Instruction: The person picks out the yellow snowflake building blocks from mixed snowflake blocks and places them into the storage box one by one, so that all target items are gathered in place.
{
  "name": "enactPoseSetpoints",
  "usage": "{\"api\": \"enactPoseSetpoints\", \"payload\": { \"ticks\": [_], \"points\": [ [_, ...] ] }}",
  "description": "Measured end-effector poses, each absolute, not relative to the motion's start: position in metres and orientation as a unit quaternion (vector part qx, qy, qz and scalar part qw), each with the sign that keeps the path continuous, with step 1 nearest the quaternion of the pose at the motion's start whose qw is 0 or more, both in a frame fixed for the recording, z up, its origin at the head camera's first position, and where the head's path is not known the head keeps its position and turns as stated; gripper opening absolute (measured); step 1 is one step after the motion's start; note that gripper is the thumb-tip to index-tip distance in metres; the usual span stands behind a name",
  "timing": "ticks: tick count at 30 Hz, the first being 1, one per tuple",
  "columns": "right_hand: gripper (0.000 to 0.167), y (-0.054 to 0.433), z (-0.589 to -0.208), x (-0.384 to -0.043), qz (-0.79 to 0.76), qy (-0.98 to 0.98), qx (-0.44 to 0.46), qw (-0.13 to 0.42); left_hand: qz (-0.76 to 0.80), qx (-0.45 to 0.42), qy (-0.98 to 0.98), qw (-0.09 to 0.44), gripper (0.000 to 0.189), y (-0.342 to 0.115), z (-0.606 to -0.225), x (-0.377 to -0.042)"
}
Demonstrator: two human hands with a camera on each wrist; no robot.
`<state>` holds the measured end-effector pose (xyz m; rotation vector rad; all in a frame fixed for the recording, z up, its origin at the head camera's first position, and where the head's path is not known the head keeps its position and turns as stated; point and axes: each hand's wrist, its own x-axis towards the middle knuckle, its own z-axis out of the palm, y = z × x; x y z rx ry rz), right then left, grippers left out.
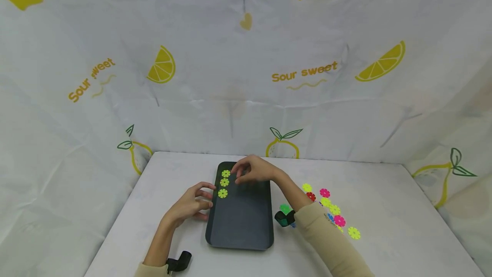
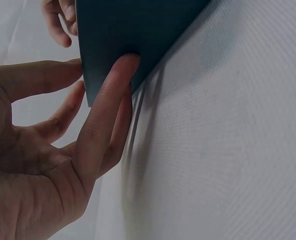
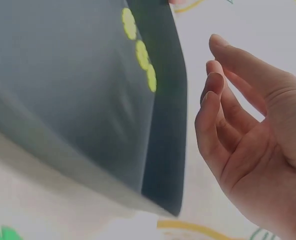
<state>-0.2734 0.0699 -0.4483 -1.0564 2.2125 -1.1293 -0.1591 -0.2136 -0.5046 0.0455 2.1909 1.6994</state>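
A dark rectangular tray (image 1: 242,225) lies on the white table with three yellow flower-shaped slotted discs (image 1: 223,193) in a column along its left side, toward the far end. My left hand (image 1: 188,204) rests at the tray's left edge, its fairly straight fingers touching the outer wall in the left wrist view. Above the far part of the tray hovers my right hand (image 1: 253,169), close to the farthest yellow disc (image 1: 226,173). In the right wrist view its fingers are loosely bent, thumb apart, with nothing visible between them.
Right of the tray lies a loose scatter of slotted discs, among them a pink disc (image 1: 340,220), a yellow disc (image 1: 354,233) and a green disc (image 1: 285,208). My right forearm hides some of them. A white printed cloth (image 1: 230,80) hangs behind the table.
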Motion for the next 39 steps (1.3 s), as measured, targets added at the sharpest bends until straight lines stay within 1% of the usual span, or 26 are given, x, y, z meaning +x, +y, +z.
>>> {"api": "enactPoseSetpoints", "payload": {
  "ticks": [5, 11, 16, 21, 26, 33, 39],
  "points": [
    [0.034, 0.089, -0.443, -0.275, -0.425, 0.799, -0.371, 0.208, 0.597, 0.018, 0.782, 0.179, 0.061, -0.213, -0.503, -0.158],
    [0.040, 0.118, -0.437, -0.275, -0.431, 0.807, -0.356, 0.189, 0.593, 0.024, 0.785, 0.179, 0.061, -0.213, -0.503, -0.157],
    [0.038, 0.141, -0.437, -0.273, -0.431, 0.817, -0.343, 0.169, 0.594, 0.024, 0.783, 0.179, 0.061, -0.213, -0.502, -0.157],
    [0.032, 0.163, -0.437, -0.270, -0.431, 0.823, -0.334, 0.159, 0.594, 0.023, 0.783, 0.180, 0.061, -0.214, -0.503, -0.156],
    [0.030, 0.186, -0.438, -0.265, -0.429, 0.833, -0.309, 0.163, 0.596, 0.028, 0.782, 0.180, 0.061, -0.214, -0.503, -0.156],
    [0.038, 0.224, -0.454, -0.264, -0.419, 0.845, -0.286, 0.169, 0.597, 0.024, 0.781, 0.183, 0.061, -0.214, -0.502, -0.154],
    [0.041, 0.248, -0.464, -0.261, -0.419, 0.850, -0.267, 0.176, 0.596, 0.027, 0.782, 0.181, 0.061, -0.213, -0.500, -0.154]
  ]
}}
